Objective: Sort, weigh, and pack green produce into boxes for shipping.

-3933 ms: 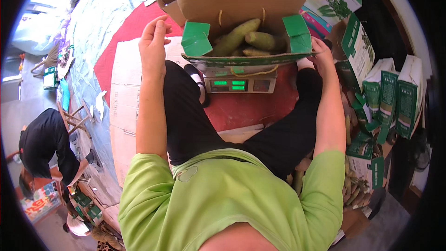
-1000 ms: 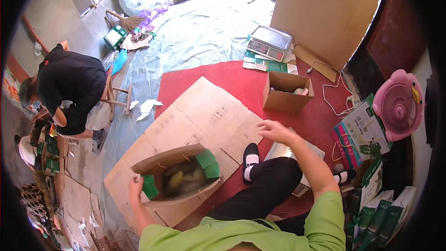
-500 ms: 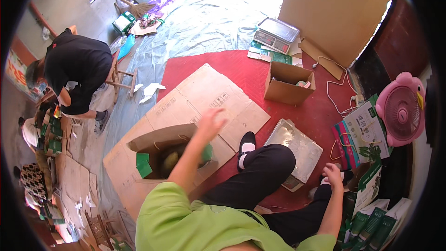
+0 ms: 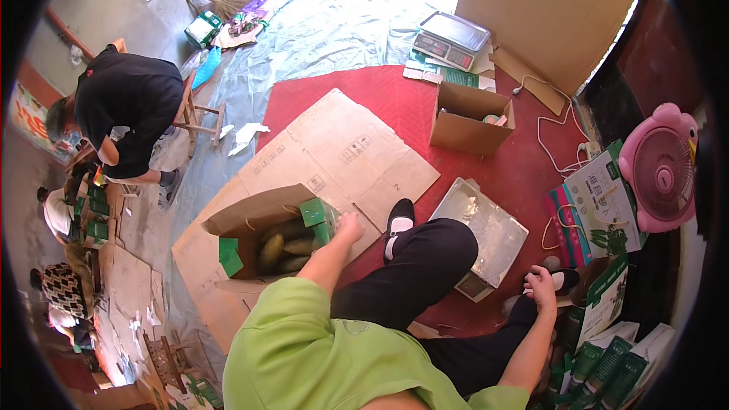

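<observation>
An opened carton [image 4: 262, 209] with green end flaps stands on flattened cardboard to my left. Inside lie several long, dark green-brown fruits or vegetables [image 4: 275, 250], whose exact kind I cannot make out. My left hand [image 4: 348, 228] is closed at the carton's right side, by the green flap [image 4: 314, 212], and seems to grip that edge; its fingertips are partly hidden. Over by my right leg, my right hand [image 4: 540, 286] hangs loosely with bent fingers a little apart and holds nothing visible.
A flat metallic box [image 4: 486, 239] stands between my legs. Beyond it are a small brown carton [image 4: 472, 133] and a scale [image 4: 454, 42]. A pink fan [image 4: 662, 171], a white cable [image 4: 541, 140] and green-white packages [image 4: 607, 368] line the right. A person [image 4: 129, 110] bends at the left.
My left hand has come down from above the carton to its right side, uncovering the contents. The carton's right green flap now shows fully. My right hand has barely moved.
</observation>
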`<action>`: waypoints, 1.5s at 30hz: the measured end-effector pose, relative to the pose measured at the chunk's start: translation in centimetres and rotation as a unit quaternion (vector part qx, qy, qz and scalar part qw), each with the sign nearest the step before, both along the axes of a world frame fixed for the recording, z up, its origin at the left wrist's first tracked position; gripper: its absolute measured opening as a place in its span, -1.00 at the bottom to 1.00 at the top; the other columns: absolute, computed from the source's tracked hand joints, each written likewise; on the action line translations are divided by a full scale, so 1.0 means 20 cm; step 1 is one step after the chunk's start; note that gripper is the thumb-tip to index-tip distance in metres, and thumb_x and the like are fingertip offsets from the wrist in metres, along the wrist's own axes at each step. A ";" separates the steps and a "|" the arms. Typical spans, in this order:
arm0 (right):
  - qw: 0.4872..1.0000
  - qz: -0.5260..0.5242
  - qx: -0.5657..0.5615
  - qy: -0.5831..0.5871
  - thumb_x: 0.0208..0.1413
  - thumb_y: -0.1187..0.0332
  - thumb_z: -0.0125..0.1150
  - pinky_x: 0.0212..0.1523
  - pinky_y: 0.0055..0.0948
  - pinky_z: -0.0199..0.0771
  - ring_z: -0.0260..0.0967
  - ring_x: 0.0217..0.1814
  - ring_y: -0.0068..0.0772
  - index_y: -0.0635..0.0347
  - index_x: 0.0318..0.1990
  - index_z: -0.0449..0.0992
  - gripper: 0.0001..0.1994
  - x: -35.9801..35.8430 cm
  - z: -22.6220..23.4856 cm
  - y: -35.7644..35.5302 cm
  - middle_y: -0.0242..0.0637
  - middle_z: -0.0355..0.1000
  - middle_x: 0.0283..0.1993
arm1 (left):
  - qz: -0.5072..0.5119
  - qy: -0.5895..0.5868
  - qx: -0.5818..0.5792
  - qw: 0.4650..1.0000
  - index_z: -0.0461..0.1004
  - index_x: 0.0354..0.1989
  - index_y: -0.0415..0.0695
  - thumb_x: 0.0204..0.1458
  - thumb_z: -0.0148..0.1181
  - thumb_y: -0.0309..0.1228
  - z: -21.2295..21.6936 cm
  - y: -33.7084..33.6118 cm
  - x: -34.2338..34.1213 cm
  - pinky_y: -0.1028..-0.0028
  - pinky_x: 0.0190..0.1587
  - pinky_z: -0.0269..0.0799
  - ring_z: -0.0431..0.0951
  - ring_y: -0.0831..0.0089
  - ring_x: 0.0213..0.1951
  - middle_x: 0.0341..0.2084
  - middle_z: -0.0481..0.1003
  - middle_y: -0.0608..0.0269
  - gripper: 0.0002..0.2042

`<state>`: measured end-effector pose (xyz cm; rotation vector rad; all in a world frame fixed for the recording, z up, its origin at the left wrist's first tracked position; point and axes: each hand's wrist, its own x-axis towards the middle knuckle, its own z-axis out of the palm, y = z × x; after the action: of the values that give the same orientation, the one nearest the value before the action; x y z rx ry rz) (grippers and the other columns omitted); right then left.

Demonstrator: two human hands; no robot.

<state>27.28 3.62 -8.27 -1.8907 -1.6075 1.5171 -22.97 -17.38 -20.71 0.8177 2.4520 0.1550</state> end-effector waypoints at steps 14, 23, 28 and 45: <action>0.999 0.017 0.008 0.037 0.05 0.33 0.19 -0.59 -0.62 0.27 0.31 -0.48 -0.62 0.20 0.04 0.36 -0.61 0.10 -0.05 -0.03 -0.39 0.39 -0.43 | 0.005 -0.080 0.071 0.994 0.22 0.16 -0.25 -0.19 0.31 -0.32 -0.02 -0.57 0.07 0.25 0.10 0.33 0.39 0.02 0.06 0.01 0.39 -0.11 -0.33; 0.994 0.052 0.091 -0.008 -0.01 0.29 0.25 -0.11 -0.37 0.45 0.46 -0.15 -0.28 0.29 -0.03 0.44 -0.61 0.01 0.02 -0.03 -0.10 0.50 -0.20 | 0.178 -0.403 0.131 0.888 0.02 0.29 -0.13 -0.05 0.23 -0.45 -0.26 -1.27 -0.02 0.35 -0.17 0.49 0.49 0.28 -0.11 -0.05 0.41 0.07 -0.29; 0.984 0.061 0.160 -0.046 -0.08 0.24 0.26 -0.06 -0.28 0.42 0.44 -0.07 -0.09 0.21 -0.11 0.50 -0.63 0.10 -0.11 -0.01 -0.06 0.49 -0.14 | 0.112 -0.421 0.055 0.899 0.08 0.26 -0.10 -0.03 0.21 -0.43 -0.18 -0.95 -0.06 0.36 -0.21 0.47 0.48 0.33 -0.15 -0.11 0.41 0.13 -0.35; 0.977 0.046 0.191 -0.082 -0.08 0.24 0.23 -0.01 -0.25 0.39 0.42 -0.04 -0.12 0.18 -0.13 0.50 -0.66 0.06 -0.02 -0.03 -0.12 0.49 -0.15 | -0.349 -0.241 0.396 0.814 0.34 0.11 -0.19 0.08 0.02 -0.57 1.28 0.73 0.88 0.43 -0.01 0.34 0.46 0.38 -0.09 -0.14 0.48 0.13 -0.63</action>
<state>28.58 3.07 -8.74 -1.7806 -1.9199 1.0058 -5.32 -2.73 4.89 1.7153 1.4232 1.0024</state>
